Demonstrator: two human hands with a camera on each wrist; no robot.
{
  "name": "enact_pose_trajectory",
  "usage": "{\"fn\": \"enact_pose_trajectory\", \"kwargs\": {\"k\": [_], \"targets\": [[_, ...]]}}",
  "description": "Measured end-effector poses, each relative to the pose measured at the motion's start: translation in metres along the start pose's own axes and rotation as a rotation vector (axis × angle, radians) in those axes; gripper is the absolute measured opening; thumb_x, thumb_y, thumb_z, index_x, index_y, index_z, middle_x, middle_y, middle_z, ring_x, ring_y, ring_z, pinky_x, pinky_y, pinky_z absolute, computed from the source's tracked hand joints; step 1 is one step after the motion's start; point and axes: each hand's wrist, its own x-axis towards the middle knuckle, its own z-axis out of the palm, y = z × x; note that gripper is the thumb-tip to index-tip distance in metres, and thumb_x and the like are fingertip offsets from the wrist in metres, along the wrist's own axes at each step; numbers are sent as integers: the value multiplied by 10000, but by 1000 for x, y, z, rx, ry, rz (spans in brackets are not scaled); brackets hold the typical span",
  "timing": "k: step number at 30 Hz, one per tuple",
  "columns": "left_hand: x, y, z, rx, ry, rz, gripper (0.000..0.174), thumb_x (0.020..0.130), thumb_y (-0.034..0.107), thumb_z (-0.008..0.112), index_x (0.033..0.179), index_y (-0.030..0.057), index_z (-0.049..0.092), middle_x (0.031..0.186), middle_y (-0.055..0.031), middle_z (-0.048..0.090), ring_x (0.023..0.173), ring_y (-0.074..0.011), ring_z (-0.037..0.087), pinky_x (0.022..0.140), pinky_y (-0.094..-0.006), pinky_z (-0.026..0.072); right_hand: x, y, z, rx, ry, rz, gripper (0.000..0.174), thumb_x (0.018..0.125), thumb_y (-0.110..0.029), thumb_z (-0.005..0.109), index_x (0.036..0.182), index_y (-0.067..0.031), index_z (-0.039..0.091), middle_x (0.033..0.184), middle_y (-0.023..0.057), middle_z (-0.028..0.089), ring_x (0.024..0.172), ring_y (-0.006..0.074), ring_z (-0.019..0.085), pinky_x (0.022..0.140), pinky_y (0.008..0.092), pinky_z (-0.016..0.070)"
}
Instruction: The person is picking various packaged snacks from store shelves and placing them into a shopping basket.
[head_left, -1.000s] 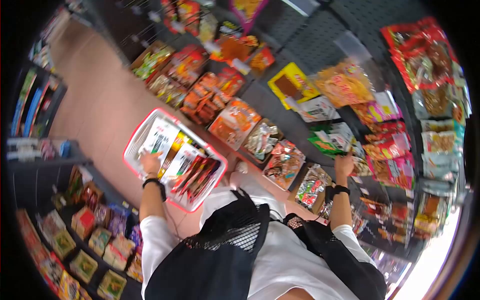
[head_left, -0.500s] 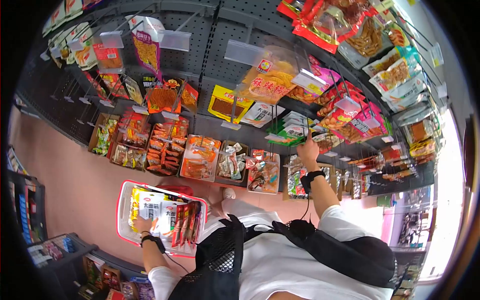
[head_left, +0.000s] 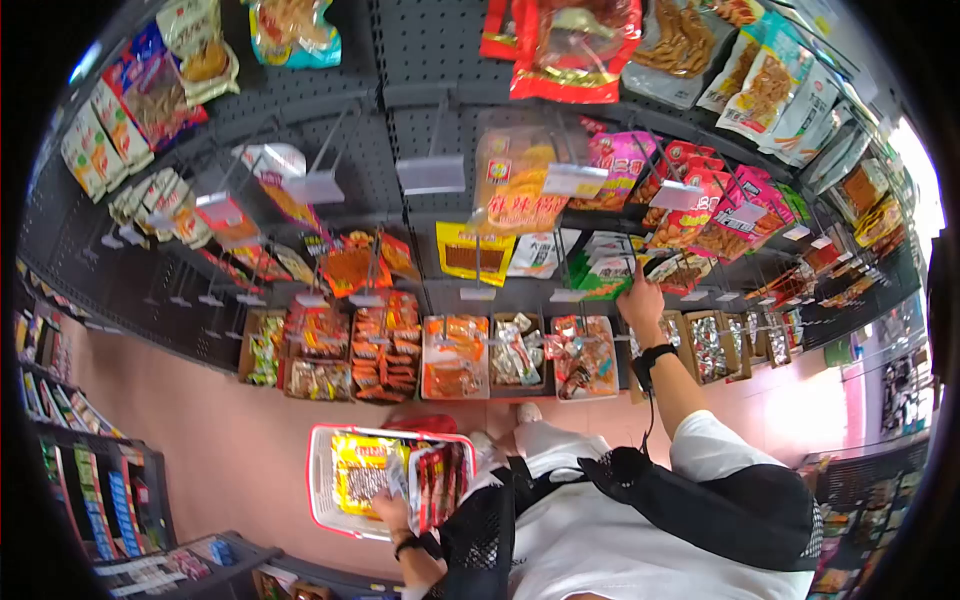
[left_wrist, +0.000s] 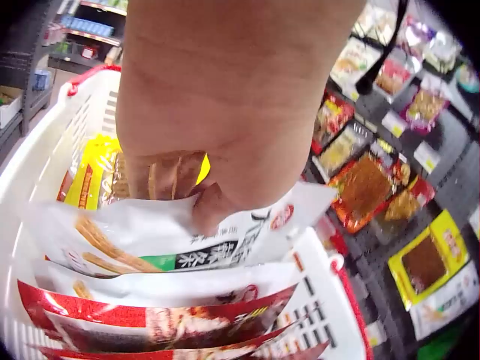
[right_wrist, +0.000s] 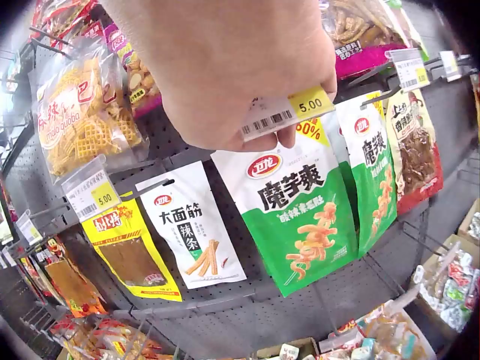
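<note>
My left hand (head_left: pixel 392 508) reaches into a white shopping basket (head_left: pixel 318 490) with a red rim. In the left wrist view its thumb and curled fingers pinch the top edge of a white snack packet (left_wrist: pixel 176 236), which stands tilted up. Dark red packets (left_wrist: pixel 172 322) are beside it, and yellow packets (head_left: pixel 362 475) show on the other side. At the shelf, my right hand (right_wrist: pixel 225 75) grips the top of a green-and-white snack bag (right_wrist: pixel 300 225) hanging on a hook. A price tag (right_wrist: pixel 279 118) partly covers those fingertips.
Hooks beside that bag hold another white packet (right_wrist: pixel 193 225), a yellow packet (right_wrist: pixel 135 251) and a clear bag of crisps (right_wrist: pixel 86 112). Below stand open boxes of small snacks (head_left: pixel 455 355). Metal hooks and price tags jut out from the dark pegboard (head_left: pixel 430 60).
The view has turned toward the shelf. In the basket, the white packet has been tilted up from lying flat, exposing yellow packets. My right hand stays at the green-and-white bags.
</note>
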Motion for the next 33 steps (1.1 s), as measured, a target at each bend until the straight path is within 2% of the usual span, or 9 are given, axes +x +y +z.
{"fn": "enact_pose_trajectory", "kwargs": {"k": [1, 3, 7, 11, 20, 21, 25, 27, 33], "targets": [[-9, -5, -4, 93, 112, -47, 173, 678, -14, 650, 624, -54, 491, 547, -166, 459, 527, -212, 431, 508, -403, 336, -4, 3, 1, 9, 5, 8, 716, 694, -152, 589, 1377, -72, 388, 903, 183, 627, 869, 367, 606, 721, 468, 509], [-19, 25, -17, -342, 340, -110, 122, 717, -34, 644, 696, -67, 528, 606, -149, 522, 545, -197, 450, 519, -381, 361, -6, 9, 5, -2, 39, -45, 714, 693, -147, 587, 1375, -60, 392, 909, 169, 626, 877, 359, 601, 723, 457, 509], [-4, 92, -50, -227, 261, -20, 83, 746, -47, 636, 774, -69, 561, 692, -141, 588, 567, -207, 486, 555, -361, 401, -9, 21, 11, 32, 73, -81, 743, 673, -125, 595, 1379, -40, 381, 923, 161, 624, 895, 348, 585, 758, 434, 503], [25, 154, -45, -329, -27, 381, 126, 767, 36, 688, 841, -52, 637, 703, -131, 625, 618, -184, 549, 610, -317, 439, -14, 16, 7, 22, 58, -98, 755, 665, -126, 609, 1375, -24, 372, 925, 162, 621, 902, 353, 577, 770, 428, 504], [14, 359, 22, -413, -693, 617, 147, 806, 62, 662, 900, -51, 663, 748, -145, 681, 632, -141, 616, 595, -293, 471, 9, 23, -28, -1, -131, -108, 732, 699, -188, 603, 1369, -4, 372, 1006, 189, 618, 1009, 359, 566, 828, 511, 459], [13, 369, 26, -354, -785, 591, 146, 811, 26, 656, 942, -34, 678, 843, -92, 703, 755, -111, 621, 713, -282, 490, 6, 24, -34, 2, -136, -104, 732, 699, -188, 603, 1369, -4, 372, 1006, 189, 618, 1009, 359, 566, 828, 511, 459], [2, 397, 56, -322, -867, 647, 187, 830, 76, 630, 965, -52, 648, 858, -163, 686, 755, -159, 628, 707, -300, 484, -7, 25, -74, -8, 202, -379, 547, 708, -172, 624, 1223, -10, 537, 1109, 190, 592, 1062, 354, 556, 892, 484, 452], [4, 398, 60, -317, -915, 631, 197, 834, 78, 623, 980, -53, 643, 874, -164, 685, 776, -164, 628, 728, -301, 482, -22, 16, -79, 493, -122, -562, 424, 734, -113, 609, 1144, -4, 595, 1076, 185, 604, 1031, 343, 572, 897, 432, 464], [-5, 441, 81, -250, -913, 609, 202, 839, 71, 617, 997, -55, 637, 854, -142, 684, 781, -140, 612, 743, -297, 483, -11, 31, -76, 949, -738, -595, 315, 777, 5, 501, 1061, 21, 635, 981, 202, 645, 860, 309, 644, 782, 354, 511]]}}
